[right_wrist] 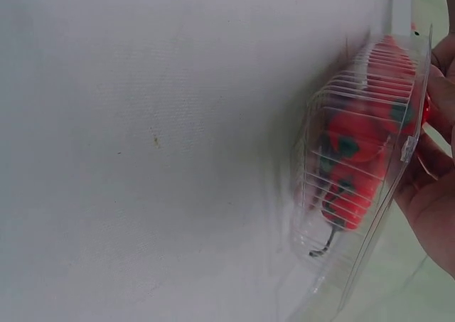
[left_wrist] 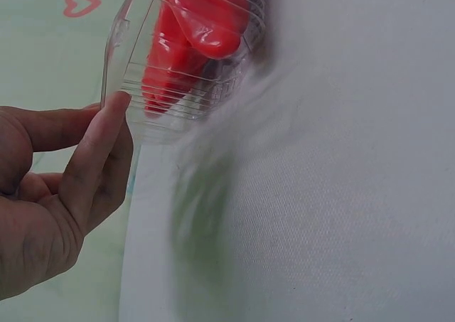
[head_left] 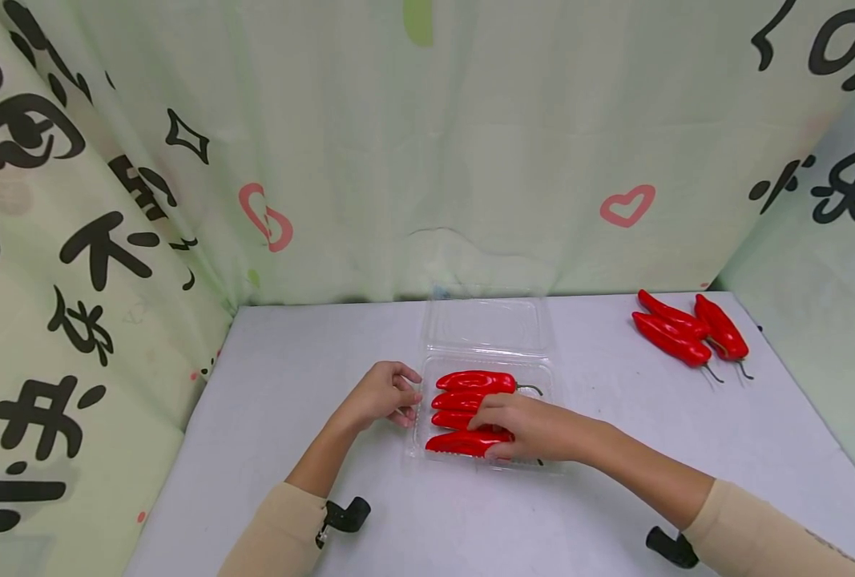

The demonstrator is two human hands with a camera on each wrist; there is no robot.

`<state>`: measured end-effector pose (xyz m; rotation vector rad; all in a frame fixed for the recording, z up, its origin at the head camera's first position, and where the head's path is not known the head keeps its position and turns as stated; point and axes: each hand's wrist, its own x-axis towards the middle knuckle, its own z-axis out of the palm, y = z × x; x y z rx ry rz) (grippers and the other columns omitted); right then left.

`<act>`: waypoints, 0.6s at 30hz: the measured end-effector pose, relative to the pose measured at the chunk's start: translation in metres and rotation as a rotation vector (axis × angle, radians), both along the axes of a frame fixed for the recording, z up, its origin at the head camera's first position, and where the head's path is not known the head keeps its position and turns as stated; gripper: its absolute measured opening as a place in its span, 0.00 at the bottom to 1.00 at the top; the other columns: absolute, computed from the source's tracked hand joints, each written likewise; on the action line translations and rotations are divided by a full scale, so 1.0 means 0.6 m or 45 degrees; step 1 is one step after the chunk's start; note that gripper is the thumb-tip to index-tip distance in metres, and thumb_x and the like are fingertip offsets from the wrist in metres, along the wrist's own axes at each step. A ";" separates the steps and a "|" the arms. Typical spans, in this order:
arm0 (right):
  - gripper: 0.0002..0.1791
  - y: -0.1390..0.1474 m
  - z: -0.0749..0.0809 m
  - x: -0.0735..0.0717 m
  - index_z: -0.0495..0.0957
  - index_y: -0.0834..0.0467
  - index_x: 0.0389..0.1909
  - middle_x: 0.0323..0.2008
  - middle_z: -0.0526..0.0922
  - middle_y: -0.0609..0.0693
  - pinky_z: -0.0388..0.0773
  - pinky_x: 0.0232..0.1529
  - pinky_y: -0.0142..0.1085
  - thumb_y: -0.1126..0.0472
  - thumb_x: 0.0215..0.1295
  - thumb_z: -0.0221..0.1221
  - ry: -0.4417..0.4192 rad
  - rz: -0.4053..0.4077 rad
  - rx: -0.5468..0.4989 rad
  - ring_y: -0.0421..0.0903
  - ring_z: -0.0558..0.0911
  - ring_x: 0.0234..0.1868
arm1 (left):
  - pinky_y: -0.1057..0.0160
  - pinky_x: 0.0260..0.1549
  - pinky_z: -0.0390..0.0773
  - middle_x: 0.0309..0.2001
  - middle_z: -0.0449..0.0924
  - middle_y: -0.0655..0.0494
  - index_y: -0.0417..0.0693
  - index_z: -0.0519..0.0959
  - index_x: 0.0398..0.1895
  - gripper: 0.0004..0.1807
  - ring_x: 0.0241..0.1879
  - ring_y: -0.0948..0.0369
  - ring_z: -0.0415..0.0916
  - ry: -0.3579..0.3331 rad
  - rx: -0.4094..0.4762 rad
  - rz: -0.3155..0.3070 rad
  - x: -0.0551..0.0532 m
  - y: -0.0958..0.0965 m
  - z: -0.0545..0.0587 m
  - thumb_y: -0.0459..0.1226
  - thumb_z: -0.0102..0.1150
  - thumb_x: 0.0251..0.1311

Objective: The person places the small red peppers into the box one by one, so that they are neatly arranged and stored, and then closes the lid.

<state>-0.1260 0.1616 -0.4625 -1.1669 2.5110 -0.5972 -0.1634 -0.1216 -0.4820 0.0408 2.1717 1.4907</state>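
Note:
A clear plastic clamshell box (head_left: pixel 551 377) stands on the table with its lid (head_left: pixel 485 327) folded back. Several red peppers (head_left: pixel 473 381) lie crosswise in it, their stems toward the right. At the box's left edge is my left hand (head_left: pixel 391 394); in the left wrist view its thumb and finger (left_wrist: pixel 106 126) pinch the rim. My right hand (head_left: pixel 531 425) reaches over the right side of the box, fingers curled down round the nearest pepper (head_left: pixel 459 443). That hand hides the stem ends of the front peppers. Through the box wall, the right wrist view shows green stem caps (right_wrist: pixel 347 147).
Three more red peppers (head_left: pixel 672 340) lie in a group at the table's back right. A white cloth covers the table (head_left: pixel 312 344). Printed curtains (head_left: pixel 369 160) hang behind it and along both sides.

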 end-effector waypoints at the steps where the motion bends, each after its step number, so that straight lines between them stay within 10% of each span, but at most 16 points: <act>1: 0.23 0.001 0.001 0.000 0.83 0.48 0.55 0.52 0.82 0.44 0.86 0.49 0.32 0.52 0.59 0.74 -0.002 -0.006 0.005 0.43 0.79 0.54 | 0.63 0.23 0.87 0.32 0.81 0.44 0.34 0.77 0.55 0.16 0.20 0.59 0.81 0.000 -0.002 0.000 0.000 0.000 0.000 0.28 0.65 0.65; 18: 0.22 0.062 0.018 -0.017 0.82 0.55 0.57 0.52 0.84 0.49 0.88 0.50 0.43 0.56 0.63 0.72 0.042 -0.128 -0.168 0.48 0.83 0.52 | 0.64 0.23 0.87 0.32 0.81 0.44 0.34 0.77 0.54 0.16 0.19 0.58 0.82 0.000 -0.005 0.002 -0.001 0.000 -0.001 0.29 0.66 0.65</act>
